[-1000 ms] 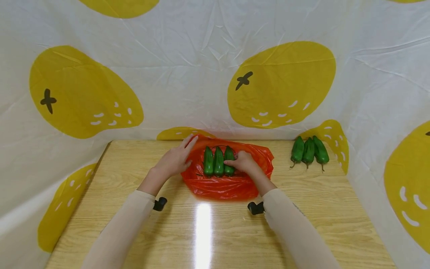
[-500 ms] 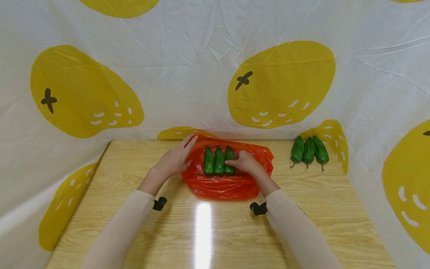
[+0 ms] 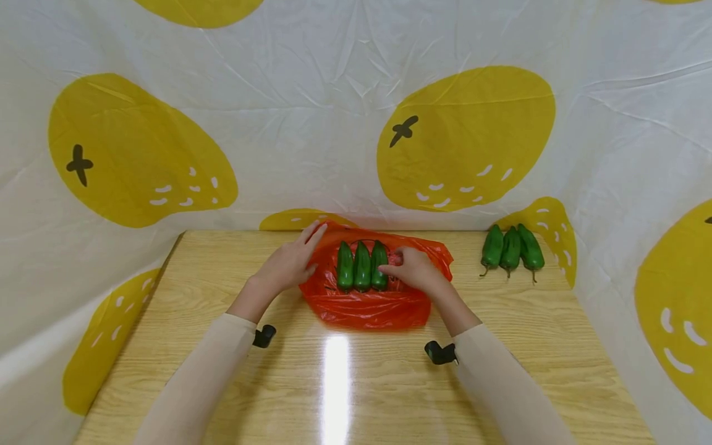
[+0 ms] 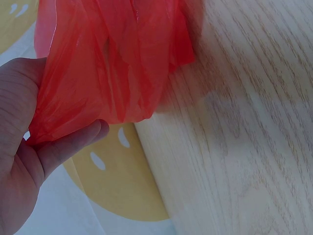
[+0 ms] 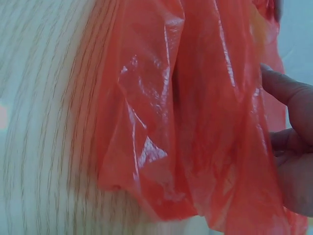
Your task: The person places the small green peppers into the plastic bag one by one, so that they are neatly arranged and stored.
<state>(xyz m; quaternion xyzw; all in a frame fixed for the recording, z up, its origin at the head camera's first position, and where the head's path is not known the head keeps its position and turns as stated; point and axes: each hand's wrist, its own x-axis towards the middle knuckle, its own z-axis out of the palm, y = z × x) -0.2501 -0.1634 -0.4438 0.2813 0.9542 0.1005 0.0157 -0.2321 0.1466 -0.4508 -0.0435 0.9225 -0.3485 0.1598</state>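
Observation:
Three green peppers (image 3: 362, 267) lie side by side, pointed ends away from me, inside the open mouth of a red plastic bag (image 3: 367, 314). At the bag's left side my left hand (image 3: 285, 264) holds its edge between thumb and fingers, and the thin film hangs from that grip in the left wrist view. My right hand (image 3: 417, 270) is inside the right part of the mouth, fingers loosely bent. Its thumb tip is right at the side of the rightmost pepper. The right wrist view shows the bag's wrinkled wall (image 5: 195, 117) partly covering this hand.
Another three green peppers (image 3: 512, 250) lie in a row at the table's back right, stems towards me. White cloth (image 3: 311, 142) with yellow fruit prints stands behind and beside the wooden table (image 3: 267, 389). A black device (image 3: 440, 353) is at the right cuff.
My right hand has drawn back slightly to the right, its thumb sliding off the front of the rightmost pepper. The peppers, the bag and my left hand stay in place.

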